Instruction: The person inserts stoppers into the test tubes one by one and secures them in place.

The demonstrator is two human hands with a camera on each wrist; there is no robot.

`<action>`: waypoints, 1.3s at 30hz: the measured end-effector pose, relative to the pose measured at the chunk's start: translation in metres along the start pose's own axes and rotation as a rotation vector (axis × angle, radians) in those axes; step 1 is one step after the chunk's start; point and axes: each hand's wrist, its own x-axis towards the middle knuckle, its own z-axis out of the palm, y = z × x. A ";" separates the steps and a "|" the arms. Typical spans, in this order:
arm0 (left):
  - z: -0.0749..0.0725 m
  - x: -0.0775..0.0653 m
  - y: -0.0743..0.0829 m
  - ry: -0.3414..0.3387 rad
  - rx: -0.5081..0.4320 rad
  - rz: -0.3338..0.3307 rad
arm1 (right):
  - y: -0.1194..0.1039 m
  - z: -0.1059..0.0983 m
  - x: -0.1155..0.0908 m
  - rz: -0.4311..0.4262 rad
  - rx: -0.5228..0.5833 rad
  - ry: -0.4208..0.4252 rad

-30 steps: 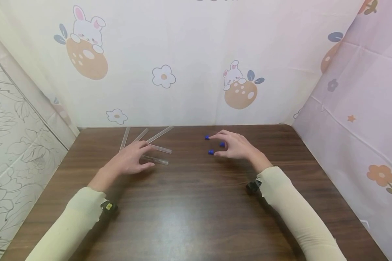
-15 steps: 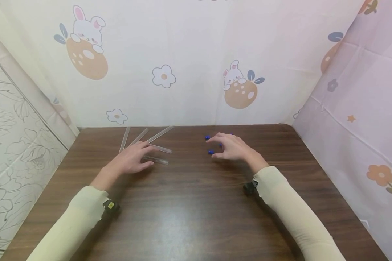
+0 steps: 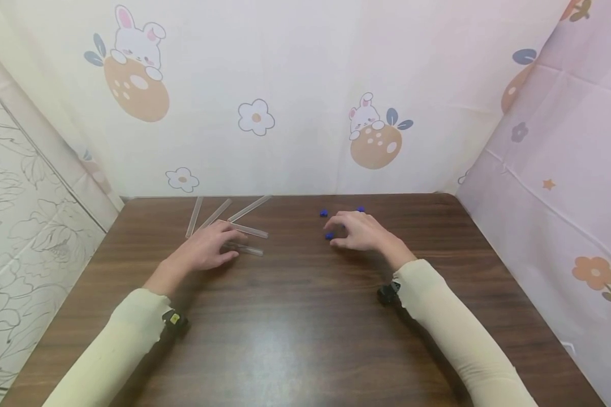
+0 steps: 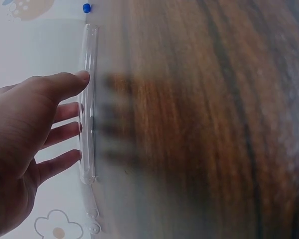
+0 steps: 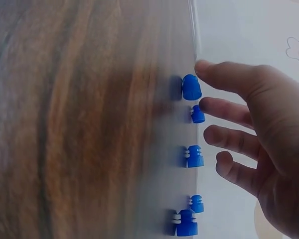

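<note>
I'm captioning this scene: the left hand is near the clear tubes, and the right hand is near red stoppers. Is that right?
Only the colour is wrong: the right wrist view shows blue stoppers. The left hand is near the clear tubes and the right hand near the stoppers.

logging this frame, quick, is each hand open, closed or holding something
Left hand: open, over the clear tubes, no grip visible.
Right hand: open, near the blue caps, holding nothing.
</note>
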 end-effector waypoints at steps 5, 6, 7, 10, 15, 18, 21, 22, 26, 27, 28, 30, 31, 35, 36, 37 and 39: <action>0.002 -0.001 0.000 -0.015 0.000 -0.006 | -0.001 0.004 0.003 0.016 -0.027 0.011; 0.002 -0.001 0.000 -0.017 0.004 -0.003 | -0.001 0.005 0.003 0.019 -0.028 0.010; 0.003 -0.001 0.000 -0.019 0.007 0.001 | -0.001 0.006 0.004 0.024 -0.031 0.008; 0.003 0.000 0.000 -0.020 0.021 0.014 | -0.001 0.008 0.004 0.033 -0.042 0.001; 0.003 0.001 0.000 -0.026 0.037 0.003 | -0.003 0.010 0.006 0.043 -0.051 0.004; 0.004 0.001 0.000 -0.029 0.040 -0.012 | -0.004 0.011 0.007 0.053 -0.056 0.003; 0.005 0.003 0.000 -0.031 0.040 -0.016 | -0.004 0.012 0.007 0.059 -0.063 0.004; 0.005 0.003 0.000 -0.032 0.043 -0.016 | -0.004 0.012 0.007 0.058 -0.062 0.005; 0.005 0.005 0.001 -0.034 0.053 -0.015 | -0.004 0.012 0.006 0.057 -0.064 0.011; 0.005 0.006 0.001 -0.034 0.055 -0.017 | -0.004 0.012 0.006 0.058 -0.064 0.012; 0.005 0.006 0.001 -0.034 0.055 -0.020 | -0.004 0.012 0.005 0.060 -0.061 0.012; 0.005 0.006 0.001 -0.037 0.053 -0.026 | -0.003 0.012 0.004 0.059 -0.055 0.011; 0.005 0.006 0.001 -0.037 0.052 -0.029 | -0.003 0.012 0.004 0.060 -0.053 0.011; 0.005 0.007 0.001 -0.038 0.044 -0.036 | -0.004 0.011 0.002 0.060 -0.042 0.010; 0.005 0.007 0.001 -0.038 0.042 -0.037 | -0.004 0.011 0.002 0.060 -0.042 0.011; 0.005 0.007 0.001 -0.038 0.039 -0.038 | -0.004 0.011 0.002 0.060 -0.039 0.011; 0.005 0.007 0.000 -0.041 0.033 -0.038 | -0.003 0.011 0.002 0.059 -0.034 0.010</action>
